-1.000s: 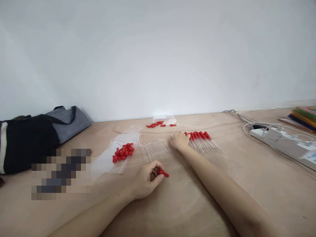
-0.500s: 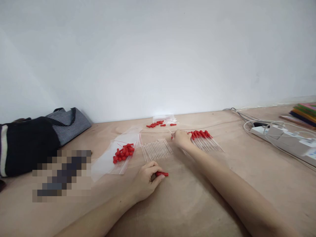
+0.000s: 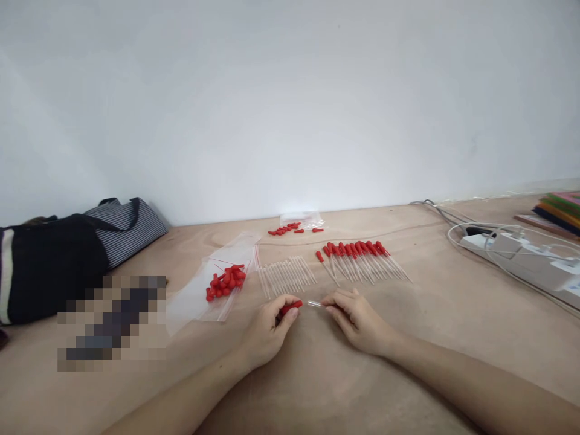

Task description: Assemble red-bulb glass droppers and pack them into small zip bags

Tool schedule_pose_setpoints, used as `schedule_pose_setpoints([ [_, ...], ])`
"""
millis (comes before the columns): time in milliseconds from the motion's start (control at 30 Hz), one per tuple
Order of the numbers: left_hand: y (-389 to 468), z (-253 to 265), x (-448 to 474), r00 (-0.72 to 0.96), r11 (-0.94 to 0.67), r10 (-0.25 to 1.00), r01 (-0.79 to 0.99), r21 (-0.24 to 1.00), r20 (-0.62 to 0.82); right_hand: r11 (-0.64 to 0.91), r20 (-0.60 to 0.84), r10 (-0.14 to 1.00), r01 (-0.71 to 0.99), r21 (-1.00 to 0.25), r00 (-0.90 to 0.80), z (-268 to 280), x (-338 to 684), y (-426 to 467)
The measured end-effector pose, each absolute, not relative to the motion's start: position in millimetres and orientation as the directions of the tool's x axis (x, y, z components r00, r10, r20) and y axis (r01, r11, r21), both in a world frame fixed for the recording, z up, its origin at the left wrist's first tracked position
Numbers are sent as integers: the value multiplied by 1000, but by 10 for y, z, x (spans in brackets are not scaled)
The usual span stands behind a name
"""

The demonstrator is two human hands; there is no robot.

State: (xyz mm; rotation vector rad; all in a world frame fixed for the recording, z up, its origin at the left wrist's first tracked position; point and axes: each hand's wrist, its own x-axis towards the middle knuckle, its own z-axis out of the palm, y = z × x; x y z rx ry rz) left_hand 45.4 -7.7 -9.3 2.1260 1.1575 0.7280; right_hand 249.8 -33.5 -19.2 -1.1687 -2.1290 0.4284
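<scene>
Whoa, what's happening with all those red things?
A person's left hand holds a red bulb, and the right hand holds a clear tube facing it; the two aren't touching. Behind the hands lie bare tubes and, to their right, red-topped tubes. More loose red bulbs sit on a plastic bag at left.
</scene>
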Motion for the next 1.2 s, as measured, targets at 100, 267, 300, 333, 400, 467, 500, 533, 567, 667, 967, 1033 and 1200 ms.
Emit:
schedule_pose_setpoints([
  [100,-86,-70,466,467,-443,865,538,717,184,534,392,845,613,-583,-363,-163,2423,-350],
  [267,-88,-62,470,476,-452,859,529,718,190,553,394,833,604,-574,-389,-181,2406,-355],
  [300,-85,-69,468,478,-457,857,528,716,194,556,392,831,601,-574,-394,-189,2409,-355],
  [333,-82,-78,466,481,-463,854,525,714,200,558,391,830,600,-573,-398,-197,2412,-354],
  [400,-78,-99,464,485,-476,848,516,712,215,563,392,826,602,-566,-405,-209,2414,-354],
  [467,-79,-118,467,484,-491,843,514,704,234,569,399,822,612,-549,-406,-218,2412,-353],
  [500,-83,-126,470,482,-498,842,517,696,244,573,405,819,617,-540,-407,-221,2412,-352],
  [533,-88,-132,474,478,-505,840,521,688,255,581,414,813,619,-529,-410,-223,2413,-349],
  [567,-94,-135,479,475,-512,839,524,680,266,594,428,803,619,-514,-415,-224,2415,-345],
  [667,-116,-134,493,462,-531,834,529,662,300,669,499,732,625,-401,-463,-221,2430,-326],
  [967,-177,-136,502,487,-618,779,486,618,396,755,569,614,616,-224,-546,-202,2441,-315],
  [1033,-185,-152,505,476,-605,787,473,641,392,738,542,658,588,-330,-522,-188,2430,-326],
  [1200,-182,-186,516,437,-595,798,464,656,415,624,435,782,563,-542,-447,-129,2383,-361],
])
